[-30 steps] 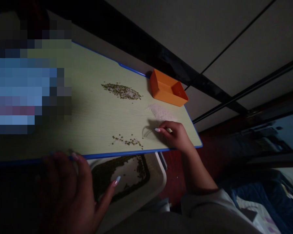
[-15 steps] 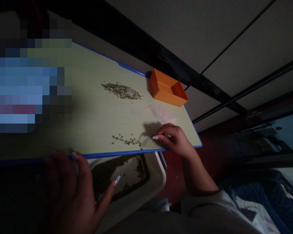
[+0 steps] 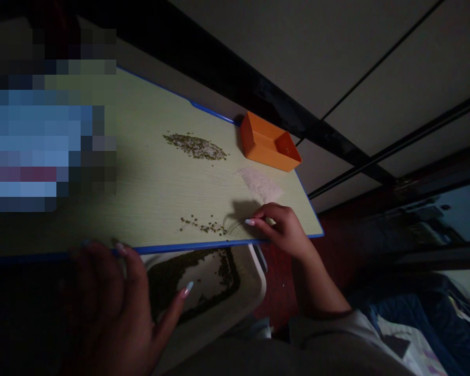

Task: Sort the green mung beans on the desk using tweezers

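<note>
My right hand [image 3: 282, 224] pinches a thin, clear curved piece [image 3: 235, 224] between thumb and fingers, low over the table near its front edge. What kind of thing this is, I cannot make out. Just left of its rim lie scattered small green beans [image 3: 206, 227] with some pale grains. Beyond the hand is a heap of white, rice-like grains [image 3: 258, 183]. Farther back sits a mixed pile of green beans and white grains [image 3: 196, 147]. My left hand [image 3: 121, 308], dim and empty, has its thumb spread and its fingertips at the table's edge.
An orange open box [image 3: 272, 151] stands at the back right of the pale, blue-edged table [image 3: 160, 193]. Below the front edge is a white bin [image 3: 256, 284] with dark green beans inside. A pixelated area covers the far left. Cabinet panels [image 3: 337, 136] rise behind the table.
My right hand has shifted slightly left and towards the front edge, bringing the clear curved piece close to the scattered beans. In the last half second it barely moves. My left hand stays put.
</note>
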Available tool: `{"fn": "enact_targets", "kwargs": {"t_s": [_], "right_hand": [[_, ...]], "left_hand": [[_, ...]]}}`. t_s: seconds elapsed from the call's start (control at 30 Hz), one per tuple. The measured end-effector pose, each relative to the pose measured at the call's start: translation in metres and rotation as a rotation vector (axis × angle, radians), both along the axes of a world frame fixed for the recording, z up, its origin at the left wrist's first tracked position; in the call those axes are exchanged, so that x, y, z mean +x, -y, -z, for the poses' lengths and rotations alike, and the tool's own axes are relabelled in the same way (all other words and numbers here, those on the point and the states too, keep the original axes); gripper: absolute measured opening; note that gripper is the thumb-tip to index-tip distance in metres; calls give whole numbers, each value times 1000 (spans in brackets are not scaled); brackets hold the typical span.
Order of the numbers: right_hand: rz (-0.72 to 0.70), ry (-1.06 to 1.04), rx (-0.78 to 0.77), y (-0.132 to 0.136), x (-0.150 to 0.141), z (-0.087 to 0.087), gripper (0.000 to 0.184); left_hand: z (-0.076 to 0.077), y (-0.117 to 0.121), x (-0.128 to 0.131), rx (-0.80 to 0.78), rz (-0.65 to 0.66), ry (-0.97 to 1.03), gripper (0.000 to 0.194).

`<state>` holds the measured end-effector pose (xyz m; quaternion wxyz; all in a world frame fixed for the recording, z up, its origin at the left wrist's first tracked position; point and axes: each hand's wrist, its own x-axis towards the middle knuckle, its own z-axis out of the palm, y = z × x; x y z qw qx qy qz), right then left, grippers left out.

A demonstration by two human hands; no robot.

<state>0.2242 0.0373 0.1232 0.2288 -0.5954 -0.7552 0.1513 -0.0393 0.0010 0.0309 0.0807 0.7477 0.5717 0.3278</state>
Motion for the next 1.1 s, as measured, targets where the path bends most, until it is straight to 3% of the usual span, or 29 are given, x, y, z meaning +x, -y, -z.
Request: {"fn": "enact_targets", "kwargs": {"t_s": [0.17, 0.4, 0.9, 1.1], "right_hand": [[46, -9, -1, 3, 1, 2, 21], [-14, -45, -16, 5, 0, 1, 19], [170, -42, 14, 7, 4, 8, 24], [148, -63, 5, 5, -1, 9, 24]], "left_hand": [[-1, 0, 0, -1, 0, -3, 91], [-3, -1, 0, -1, 5, 7, 90], [0, 1, -1, -19, 1, 43, 89], [-1, 0, 0, -12, 0, 18, 89]]}}
